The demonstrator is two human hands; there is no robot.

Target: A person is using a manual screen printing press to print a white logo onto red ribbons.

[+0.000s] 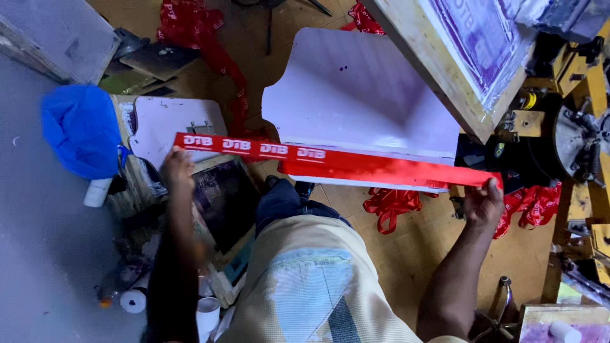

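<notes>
A: Position of the red ribbon (330,159)?

B: Stretched flat across the near edge of the white platen (356,95) — white lettering at its left end.

A: Hand states?

B: Left hand (178,170) pinches the left end, fingers pressed together on the strip. Right hand (484,204) grips the right end, fingers curled around it.

A: Surroundings?

B: A wooden-framed screen (457,57) sits tilted above the platen; more red ribbons (394,204) lie on the floor below — a blue bag (82,130) sits far left.
</notes>
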